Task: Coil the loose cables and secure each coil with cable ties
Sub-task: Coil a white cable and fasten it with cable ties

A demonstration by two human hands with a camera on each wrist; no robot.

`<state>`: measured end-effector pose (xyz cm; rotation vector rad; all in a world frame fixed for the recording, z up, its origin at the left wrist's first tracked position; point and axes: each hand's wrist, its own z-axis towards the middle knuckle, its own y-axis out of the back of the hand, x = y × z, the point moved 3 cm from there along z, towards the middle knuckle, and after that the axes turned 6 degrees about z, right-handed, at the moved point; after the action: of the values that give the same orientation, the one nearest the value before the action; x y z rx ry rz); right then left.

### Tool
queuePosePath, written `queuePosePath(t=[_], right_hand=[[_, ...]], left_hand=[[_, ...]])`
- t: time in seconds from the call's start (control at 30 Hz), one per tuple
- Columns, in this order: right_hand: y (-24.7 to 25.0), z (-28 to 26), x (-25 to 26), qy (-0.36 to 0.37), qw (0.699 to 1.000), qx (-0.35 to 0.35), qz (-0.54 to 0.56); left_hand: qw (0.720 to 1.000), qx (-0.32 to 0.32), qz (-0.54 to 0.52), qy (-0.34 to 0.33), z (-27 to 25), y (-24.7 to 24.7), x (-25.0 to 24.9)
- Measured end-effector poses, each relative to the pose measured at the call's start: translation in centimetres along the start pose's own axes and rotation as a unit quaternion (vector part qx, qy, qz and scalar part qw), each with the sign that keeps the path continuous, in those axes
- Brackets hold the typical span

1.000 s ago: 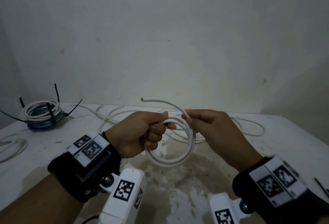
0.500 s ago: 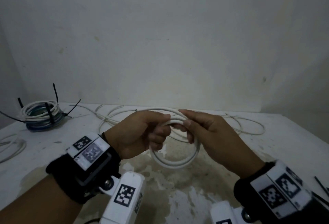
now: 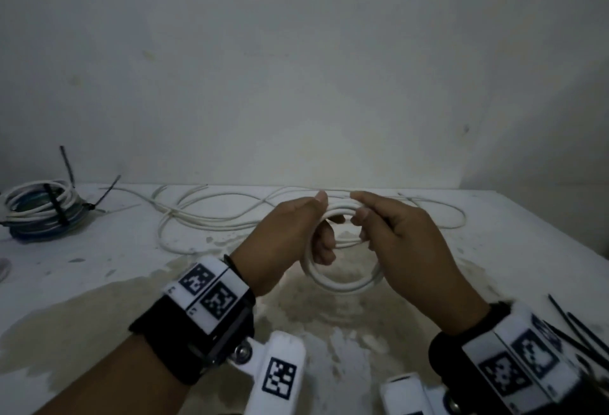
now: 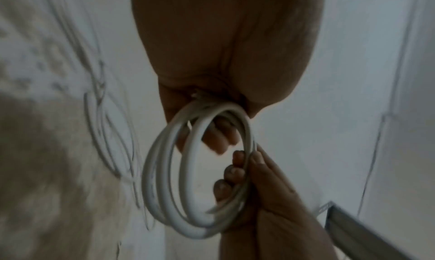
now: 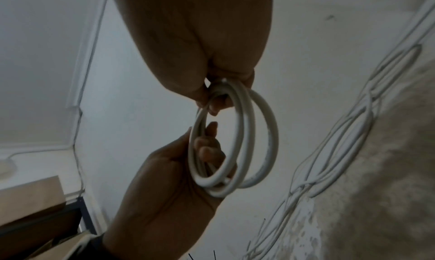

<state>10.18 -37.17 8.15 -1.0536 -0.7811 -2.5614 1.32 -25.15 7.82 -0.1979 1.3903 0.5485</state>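
A small coil of white cable (image 3: 342, 279) hangs in the air over the table between both hands. My left hand (image 3: 313, 233) grips the coil's left side, fingers curled through the loops (image 4: 219, 137). On the opposite side my right hand (image 3: 369, 227) holds the coil with curled fingers (image 5: 212, 104). The wrist views show three loops side by side (image 4: 179, 189) (image 5: 244, 148). More loose white cable (image 3: 230, 217) lies in long curves on the table behind the hands. Black cable ties (image 3: 573, 322) lie at the table's right edge.
A finished bundle of white and blue cable (image 3: 39, 213), bound with black ties, sits at the far left by the wall. The white table (image 3: 99, 283) has a stained patch in the middle. A wall stands close behind the table.
The cable's free end, sticking up a second ago, has been wound into the coil. Both hands have closed in on the coil's top, and the view now sits lower over the table.
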Motion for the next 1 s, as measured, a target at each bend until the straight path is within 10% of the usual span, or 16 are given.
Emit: queuePosePath(t=[0.5, 0.77, 0.87, 1.0], right_hand=[[6.3, -5.0, -5.2, -0.079, 0.986, -0.051, -0.136], [10.4, -4.0, -5.7, -0.213, 0.970, 0.013, -0.118], [14.2, -3.4, -6.5, -0.258, 0.917, 0.081, -0.292], [16.3, -4.3, -9.9, -0.352, 0.752, 0.263, -0.491]], left_hand=[[0.959, 0.152, -0.210, 0.114, 1.2, -9.8, 3.3], [0.945, 0.073, -0.272, 0.164, 1.4, -9.4, 5.8], [0.930, 0.048, -0.311, 0.187, 1.8, -8.2, 7.1], [0.925, 0.028, -0.329, 0.189, 2.0, -7.5, 8.2]])
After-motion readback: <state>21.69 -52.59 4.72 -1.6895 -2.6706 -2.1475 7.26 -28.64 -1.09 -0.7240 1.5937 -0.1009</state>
